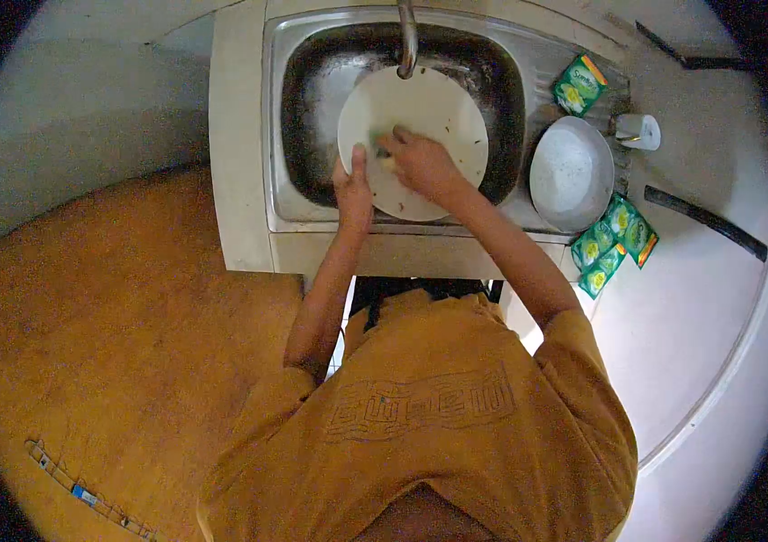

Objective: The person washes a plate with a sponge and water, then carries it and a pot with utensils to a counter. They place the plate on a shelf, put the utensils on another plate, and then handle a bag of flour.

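Observation:
A large white round plate is held over the sink, with small dark and reddish bits scattered on its surface. My left hand grips its left lower rim, the thumb lying on the top face. On the middle of the plate my right hand is closed on a small sponge. The sponge looks greenish and yellowish but is blurred and mostly covered by the fingers. The underside of the plate and my left fingers beneath it are hidden.
The metal faucet hangs over the plate's far edge. Around the plate is the stained steel sink. At right are a bowl of whitish suds, a white mug, a green packet and several more green packets.

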`<move>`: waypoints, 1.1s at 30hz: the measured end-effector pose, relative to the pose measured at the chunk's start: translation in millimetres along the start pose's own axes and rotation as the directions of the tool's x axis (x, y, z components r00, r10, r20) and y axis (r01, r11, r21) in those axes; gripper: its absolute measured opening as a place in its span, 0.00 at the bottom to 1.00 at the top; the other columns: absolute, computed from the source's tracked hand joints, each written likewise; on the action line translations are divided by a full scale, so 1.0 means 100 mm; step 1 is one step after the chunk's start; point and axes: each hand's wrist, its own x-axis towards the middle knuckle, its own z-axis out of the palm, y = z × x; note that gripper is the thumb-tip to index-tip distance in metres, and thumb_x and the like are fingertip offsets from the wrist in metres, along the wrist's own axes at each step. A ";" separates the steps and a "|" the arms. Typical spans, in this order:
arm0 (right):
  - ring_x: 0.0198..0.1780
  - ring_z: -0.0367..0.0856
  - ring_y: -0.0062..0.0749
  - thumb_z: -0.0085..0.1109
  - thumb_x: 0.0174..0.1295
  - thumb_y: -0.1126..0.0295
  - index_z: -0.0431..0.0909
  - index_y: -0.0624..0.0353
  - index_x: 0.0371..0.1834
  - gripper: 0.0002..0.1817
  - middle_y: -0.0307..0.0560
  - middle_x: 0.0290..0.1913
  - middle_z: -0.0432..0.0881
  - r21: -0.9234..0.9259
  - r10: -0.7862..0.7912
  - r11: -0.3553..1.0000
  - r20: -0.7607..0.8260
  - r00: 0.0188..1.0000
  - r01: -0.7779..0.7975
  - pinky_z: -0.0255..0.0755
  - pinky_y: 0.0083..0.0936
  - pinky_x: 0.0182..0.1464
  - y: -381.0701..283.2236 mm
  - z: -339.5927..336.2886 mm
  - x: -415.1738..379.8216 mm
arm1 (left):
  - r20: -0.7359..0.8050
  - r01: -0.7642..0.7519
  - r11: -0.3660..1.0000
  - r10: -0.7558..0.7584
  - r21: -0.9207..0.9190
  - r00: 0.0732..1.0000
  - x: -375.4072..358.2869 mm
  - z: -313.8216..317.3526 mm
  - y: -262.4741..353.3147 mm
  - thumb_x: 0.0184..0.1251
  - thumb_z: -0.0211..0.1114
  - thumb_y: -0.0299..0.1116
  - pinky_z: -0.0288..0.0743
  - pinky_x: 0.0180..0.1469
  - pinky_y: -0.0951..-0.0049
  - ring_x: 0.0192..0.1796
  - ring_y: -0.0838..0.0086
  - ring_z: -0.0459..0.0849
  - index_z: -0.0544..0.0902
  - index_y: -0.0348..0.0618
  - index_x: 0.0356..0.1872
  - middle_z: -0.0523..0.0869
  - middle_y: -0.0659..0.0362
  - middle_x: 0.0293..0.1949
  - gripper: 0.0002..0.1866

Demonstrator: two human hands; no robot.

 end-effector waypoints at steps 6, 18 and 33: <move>0.39 0.84 0.52 0.57 0.56 0.68 0.73 0.53 0.53 0.19 0.55 0.48 0.80 -0.122 0.226 0.968 0.057 0.973 -0.218 0.80 0.43 0.41 0.26 -0.02 0.18 | -0.018 0.071 0.982 -0.075 -0.173 0.997 0.01 -0.12 0.04 0.74 0.54 0.47 0.70 0.54 0.68 0.50 0.69 0.77 0.74 0.32 0.56 0.80 0.52 0.49 0.25; 0.42 0.84 0.50 0.55 0.56 0.68 0.77 0.54 0.51 0.18 0.54 0.49 0.82 -0.109 0.117 0.989 0.121 0.986 -0.104 0.79 0.45 0.43 0.17 0.21 0.27 | -0.043 0.049 0.999 -0.049 0.000 0.998 -0.01 -0.29 -0.28 0.74 0.55 0.41 0.71 0.55 0.65 0.51 0.67 0.77 0.73 0.34 0.58 0.80 0.51 0.51 0.21; 0.46 0.83 0.51 0.60 0.54 0.62 0.74 0.56 0.53 0.22 0.55 0.47 0.83 -0.155 0.363 0.931 0.449 0.817 -0.329 0.76 0.46 0.48 0.16 0.28 0.02 | -0.266 -0.066 0.919 0.180 0.389 0.947 -0.22 -0.76 -0.15 0.74 0.53 0.45 0.70 0.56 0.63 0.50 0.63 0.78 0.72 0.33 0.57 0.80 0.48 0.49 0.24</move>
